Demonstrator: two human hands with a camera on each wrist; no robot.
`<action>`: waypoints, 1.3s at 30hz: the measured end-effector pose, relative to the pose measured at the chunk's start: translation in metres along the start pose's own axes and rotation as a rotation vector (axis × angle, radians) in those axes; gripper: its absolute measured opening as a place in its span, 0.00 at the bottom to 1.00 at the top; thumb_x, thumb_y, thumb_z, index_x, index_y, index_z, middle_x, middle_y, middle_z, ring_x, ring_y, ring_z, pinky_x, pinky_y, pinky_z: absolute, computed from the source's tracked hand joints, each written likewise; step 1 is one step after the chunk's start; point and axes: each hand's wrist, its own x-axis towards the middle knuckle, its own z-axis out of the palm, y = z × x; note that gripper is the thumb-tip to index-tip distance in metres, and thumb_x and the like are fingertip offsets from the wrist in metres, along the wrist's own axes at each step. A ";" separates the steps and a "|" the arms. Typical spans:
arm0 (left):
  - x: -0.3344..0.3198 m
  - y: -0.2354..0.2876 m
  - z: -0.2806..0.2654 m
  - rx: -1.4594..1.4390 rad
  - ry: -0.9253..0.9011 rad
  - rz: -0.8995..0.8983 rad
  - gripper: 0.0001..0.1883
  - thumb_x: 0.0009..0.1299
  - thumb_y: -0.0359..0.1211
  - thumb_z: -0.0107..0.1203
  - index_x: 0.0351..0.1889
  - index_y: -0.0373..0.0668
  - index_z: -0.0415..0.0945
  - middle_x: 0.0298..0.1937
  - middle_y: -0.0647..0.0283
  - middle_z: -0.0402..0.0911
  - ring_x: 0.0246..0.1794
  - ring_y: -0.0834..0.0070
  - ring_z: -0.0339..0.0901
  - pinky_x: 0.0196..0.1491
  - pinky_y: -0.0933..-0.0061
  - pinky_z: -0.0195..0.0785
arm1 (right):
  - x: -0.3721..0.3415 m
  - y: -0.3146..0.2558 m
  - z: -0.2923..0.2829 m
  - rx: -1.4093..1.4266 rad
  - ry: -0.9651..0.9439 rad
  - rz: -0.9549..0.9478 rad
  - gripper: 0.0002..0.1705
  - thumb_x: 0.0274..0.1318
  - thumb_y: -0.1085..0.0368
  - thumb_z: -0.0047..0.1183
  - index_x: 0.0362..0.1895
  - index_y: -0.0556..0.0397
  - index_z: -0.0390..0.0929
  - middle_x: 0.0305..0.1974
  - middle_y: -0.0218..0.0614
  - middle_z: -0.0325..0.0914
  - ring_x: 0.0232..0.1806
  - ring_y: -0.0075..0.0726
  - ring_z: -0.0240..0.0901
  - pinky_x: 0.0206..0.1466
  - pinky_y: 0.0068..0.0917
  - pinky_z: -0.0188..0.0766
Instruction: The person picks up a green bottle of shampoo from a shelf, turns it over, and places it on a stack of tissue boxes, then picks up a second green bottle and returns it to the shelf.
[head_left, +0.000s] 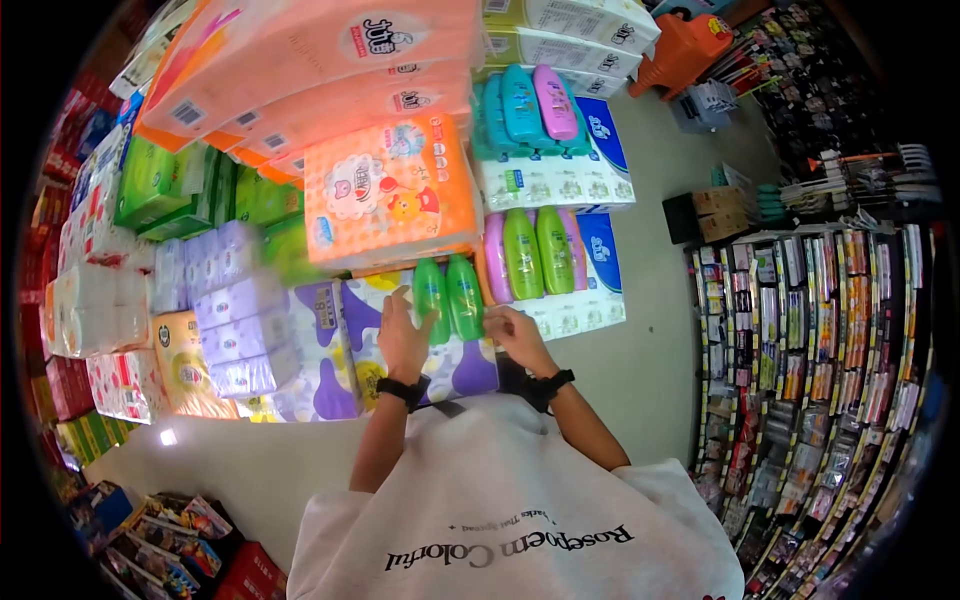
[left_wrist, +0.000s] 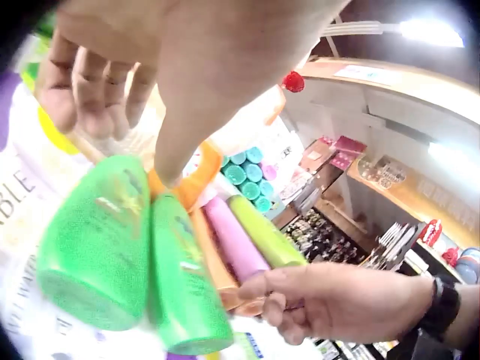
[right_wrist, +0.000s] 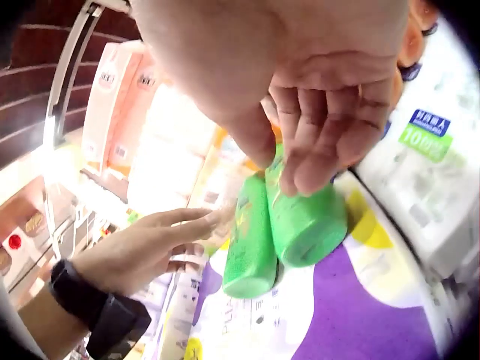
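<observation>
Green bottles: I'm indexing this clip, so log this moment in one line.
green bottles: two, side by side on purple-patterned pack | left hand: at their left | right hand: at their right

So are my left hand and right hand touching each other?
Apart. The head view shows a gap between your left hand and right hand, with a green bottle lying there.

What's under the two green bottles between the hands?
A white pack with purple and yellow patches lies under the bottles. Its top directly beneath them is covered, so any print there can't be seen.
</observation>
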 end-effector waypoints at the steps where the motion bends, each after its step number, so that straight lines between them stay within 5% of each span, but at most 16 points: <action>1: 0.001 0.006 0.001 -0.052 0.020 0.034 0.23 0.63 0.37 0.67 0.53 0.41 0.74 0.48 0.57 0.77 0.43 0.61 0.80 0.42 0.60 0.73 | -0.003 0.003 -0.012 -0.016 -0.011 0.003 0.11 0.64 0.65 0.57 0.47 0.58 0.78 0.32 0.33 0.81 0.30 0.23 0.77 0.32 0.22 0.71; 4: 0.002 0.039 0.013 -0.288 -0.331 -0.090 0.21 0.65 0.35 0.65 0.53 0.40 0.73 0.47 0.57 0.78 0.38 0.65 0.81 0.39 0.64 0.73 | -0.011 0.004 -0.043 0.153 0.036 0.096 0.11 0.65 0.64 0.56 0.47 0.57 0.78 0.33 0.34 0.82 0.31 0.23 0.76 0.33 0.22 0.72; 8: 0.000 0.064 0.056 -0.335 -0.228 0.121 0.22 0.67 0.36 0.63 0.56 0.39 0.73 0.48 0.58 0.78 0.36 0.69 0.81 0.38 0.67 0.73 | -0.013 -0.015 -0.069 0.350 0.126 0.260 0.17 0.68 0.54 0.53 0.49 0.55 0.78 0.37 0.33 0.83 0.32 0.21 0.75 0.39 0.20 0.71; 15: 0.016 0.100 0.088 -0.098 -0.198 0.052 0.23 0.68 0.41 0.61 0.57 0.40 0.72 0.42 0.59 0.80 0.37 0.65 0.81 0.38 0.64 0.74 | 0.001 -0.016 -0.078 0.439 0.054 0.437 0.31 0.66 0.38 0.49 0.47 0.54 0.81 0.38 0.31 0.84 0.31 0.19 0.74 0.37 0.18 0.68; 22: 0.010 0.106 0.109 0.023 -0.044 0.107 0.26 0.65 0.42 0.65 0.55 0.40 0.71 0.36 0.59 0.81 0.33 0.66 0.80 0.36 0.66 0.73 | 0.007 0.005 -0.081 0.553 -0.106 0.413 0.30 0.70 0.40 0.44 0.49 0.55 0.80 0.40 0.29 0.83 0.30 0.18 0.68 0.34 0.18 0.64; 26: -0.002 0.109 0.099 -0.120 -0.199 -0.067 0.27 0.61 0.41 0.68 0.55 0.40 0.71 0.39 0.56 0.81 0.38 0.59 0.81 0.37 0.62 0.73 | 0.004 0.017 -0.097 0.411 -0.268 0.298 0.29 0.72 0.40 0.42 0.49 0.52 0.80 0.40 0.29 0.83 0.31 0.18 0.71 0.38 0.19 0.69; 31: -0.021 0.117 0.096 -0.171 -0.218 -0.096 0.25 0.60 0.37 0.71 0.49 0.37 0.71 0.35 0.57 0.81 0.30 0.68 0.82 0.33 0.68 0.73 | 0.000 0.032 -0.108 0.451 -0.252 0.178 0.23 0.69 0.54 0.53 0.61 0.50 0.69 0.39 0.31 0.80 0.33 0.27 0.80 0.34 0.22 0.74; 39: -0.046 0.120 0.086 -0.232 -0.302 -0.121 0.25 0.61 0.34 0.70 0.51 0.36 0.70 0.37 0.58 0.80 0.35 0.72 0.81 0.34 0.71 0.73 | -0.006 0.034 -0.123 0.321 -0.440 0.019 0.17 0.70 0.66 0.50 0.59 0.58 0.69 0.38 0.33 0.76 0.39 0.25 0.77 0.42 0.23 0.73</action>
